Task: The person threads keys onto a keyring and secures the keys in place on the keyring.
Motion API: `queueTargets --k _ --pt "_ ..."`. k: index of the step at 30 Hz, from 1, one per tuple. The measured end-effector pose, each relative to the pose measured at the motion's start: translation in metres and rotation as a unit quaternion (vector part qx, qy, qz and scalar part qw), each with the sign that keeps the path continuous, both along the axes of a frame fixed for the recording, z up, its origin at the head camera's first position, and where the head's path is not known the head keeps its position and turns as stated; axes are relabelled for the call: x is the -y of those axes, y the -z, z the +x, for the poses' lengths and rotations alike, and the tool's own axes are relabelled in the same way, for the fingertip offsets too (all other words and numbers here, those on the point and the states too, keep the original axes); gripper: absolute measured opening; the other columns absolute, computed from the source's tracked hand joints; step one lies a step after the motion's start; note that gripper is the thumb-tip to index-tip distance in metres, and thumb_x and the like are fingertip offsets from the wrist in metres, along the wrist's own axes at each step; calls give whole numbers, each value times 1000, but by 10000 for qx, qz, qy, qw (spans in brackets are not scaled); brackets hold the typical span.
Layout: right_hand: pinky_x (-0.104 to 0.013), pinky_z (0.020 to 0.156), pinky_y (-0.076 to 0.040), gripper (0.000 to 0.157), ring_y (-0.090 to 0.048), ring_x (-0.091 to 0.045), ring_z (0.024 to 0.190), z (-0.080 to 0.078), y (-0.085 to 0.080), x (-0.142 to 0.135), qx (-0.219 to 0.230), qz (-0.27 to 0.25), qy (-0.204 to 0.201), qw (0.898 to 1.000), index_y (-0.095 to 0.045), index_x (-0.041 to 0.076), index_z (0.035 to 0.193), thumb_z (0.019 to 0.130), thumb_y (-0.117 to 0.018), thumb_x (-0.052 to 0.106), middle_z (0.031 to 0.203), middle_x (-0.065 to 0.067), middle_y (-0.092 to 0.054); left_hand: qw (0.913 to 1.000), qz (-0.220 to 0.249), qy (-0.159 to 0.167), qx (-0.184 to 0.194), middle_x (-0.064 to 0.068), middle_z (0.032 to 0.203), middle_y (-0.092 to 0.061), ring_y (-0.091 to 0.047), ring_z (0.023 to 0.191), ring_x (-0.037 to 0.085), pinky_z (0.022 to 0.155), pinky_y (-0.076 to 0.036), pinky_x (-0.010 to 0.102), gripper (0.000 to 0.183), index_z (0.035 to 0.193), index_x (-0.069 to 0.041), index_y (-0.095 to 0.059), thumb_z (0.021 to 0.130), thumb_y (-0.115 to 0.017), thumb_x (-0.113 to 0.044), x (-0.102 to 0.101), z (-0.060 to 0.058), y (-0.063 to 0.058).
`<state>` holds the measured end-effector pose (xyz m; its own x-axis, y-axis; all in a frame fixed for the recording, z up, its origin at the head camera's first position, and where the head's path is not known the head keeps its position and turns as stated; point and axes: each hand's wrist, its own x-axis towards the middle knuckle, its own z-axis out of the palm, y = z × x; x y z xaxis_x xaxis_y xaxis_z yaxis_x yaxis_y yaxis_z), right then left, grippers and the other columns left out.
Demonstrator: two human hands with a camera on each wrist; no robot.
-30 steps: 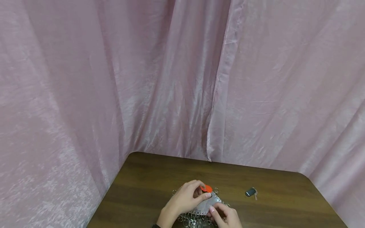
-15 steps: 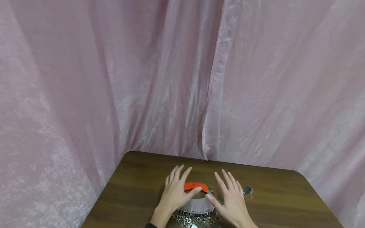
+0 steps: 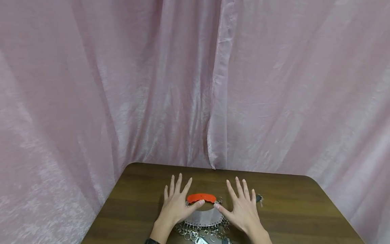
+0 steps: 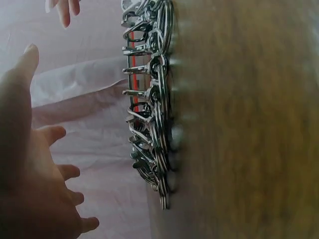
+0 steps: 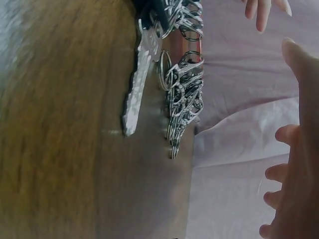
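A large key ring holder lies on the table, with an orange handle (image 3: 201, 197) and a curved silver plate (image 3: 203, 218). Along the plate's near edge hang several small metal clips and rings (image 4: 154, 94). My left hand (image 3: 176, 207) is spread over the holder's left side, its thumb pointing inward across the plate's upper left. On the other side, my right hand (image 3: 242, 209) is spread likewise, thumb tip near the handle's right end. Both hands hold nothing. A metal key (image 5: 137, 87) lies by the rings in the right wrist view.
A dark key fob (image 3: 259, 199) with a key lies beyond my right hand, partly hidden by it. Below the rings, a silver tag (image 3: 201, 241) and another dark fob (image 3: 225, 241) show at the frame's bottom. Pink curtains (image 3: 170, 101) hang behind the wooden table (image 3: 292, 210).
Both hands have let go of the key ring holder and spread their fingers, moving apart to either side. The holder now lies flat, its orange handle fully in sight.
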<state>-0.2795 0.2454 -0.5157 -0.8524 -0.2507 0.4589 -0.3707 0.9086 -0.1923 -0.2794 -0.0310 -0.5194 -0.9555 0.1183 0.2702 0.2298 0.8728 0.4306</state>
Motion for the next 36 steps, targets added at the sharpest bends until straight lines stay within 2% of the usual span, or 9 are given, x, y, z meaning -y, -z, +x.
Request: queueTargets --k 8,15,21,26,29,36 --pt "-77 116 -14 101 -16 -46 159 -1 2 -5 106 18 140 9998 -35 24 167 88 -57 84 173 -17 -24 9995 -262 192 53 11 176 -16 -5 161 42 122 -11 72 102 167 -33 -34 86 -46 -93 -6 -1 -2" --pt "-77 117 -13 102 -14 -44 160 1 5 -9 332 131 184 9992 -33 25 167 89 -55 86 174 -17 -22 9986 -413 306 126 12 176 -15 -5 161 43 122 -11 72 103 167 -33 -32 86 -43 -95 -8 -3 -3" --pt "-77 116 -17 100 -19 -45 158 0 0 -13 47 175 169 9997 -39 22 165 89 -57 84 171 -19 -28 9988 -337 359 28 12 175 -18 -8 161 44 121 -12 74 101 167 -32 -34 87 -46 -92 -11 -6 -10" --pt "-77 115 -19 97 -24 -47 156 -3 -1 -14 -332 82 161 9993 -44 22 163 89 -59 82 169 -20 -32 9993 -270 261 26 12 175 -21 -9 161 44 121 -13 73 101 165 -31 -38 86 -48 -92 -10 -8 -10" --pt "-76 115 -20 96 -24 -46 156 -3 -1 -15 -373 43 164 9992 -44 23 163 89 -59 82 169 -19 -32 9994 -272 184 66 10 176 -18 -5 161 42 122 -12 72 102 166 -33 -36 85 -45 -95 -10 -8 -8" --pt "-74 118 -16 98 -20 -43 159 0 -3 -22 -160 -5 254 9995 -38 23 165 89 -58 83 172 -17 -28 9994 -265 205 83 10 176 -17 -5 161 42 121 -12 73 102 167 -33 -33 85 -45 -94 -13 -4 -8"
